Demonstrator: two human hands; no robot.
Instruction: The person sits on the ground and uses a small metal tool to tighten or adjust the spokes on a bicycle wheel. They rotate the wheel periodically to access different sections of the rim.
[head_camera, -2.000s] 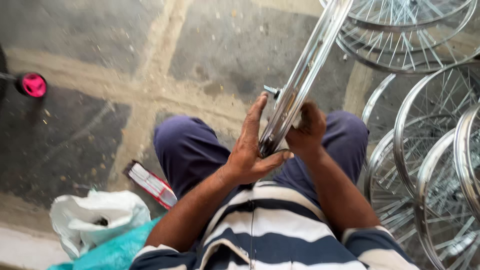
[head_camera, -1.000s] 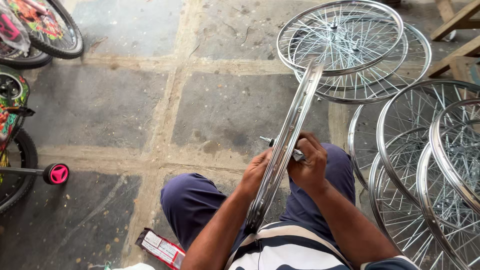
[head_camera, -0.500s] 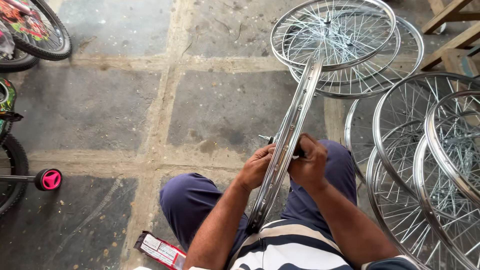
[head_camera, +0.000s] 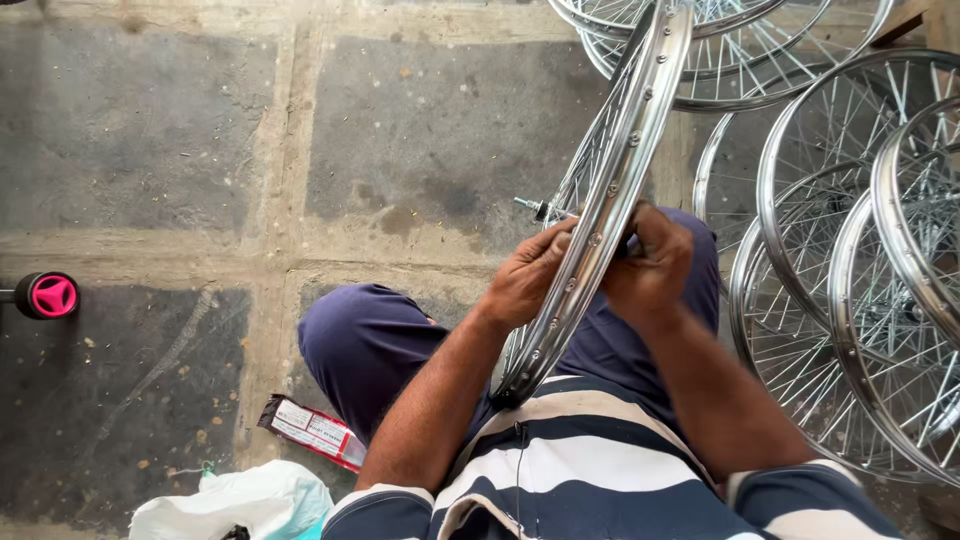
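Note:
A chrome spoked bicycle wheel rim (head_camera: 628, 150) stands on edge between my knees, running from my lap up to the top of the view. My left hand (head_camera: 528, 275) grips the rim from its left side, fingers curled over the metal. On the rim's right side my right hand (head_camera: 648, 258) is closed against it, holding something small that I cannot make out. The wheel's axle end (head_camera: 530, 207) sticks out to the left just above my left hand. I sit in dark blue trousers and a striped shirt.
Several finished spoked wheels (head_camera: 850, 230) lie stacked on the stone floor at the right and top right. A small red-and-white packet (head_camera: 312, 430) lies by my left thigh. A white plastic bag (head_camera: 240, 505) sits at the bottom left. A pink training wheel (head_camera: 48, 296) is at the left edge.
The view has dropped and closed in; the bicycles at the upper left have left the frame. Both hands stay on the rim near the axle, which still stands between my knees.

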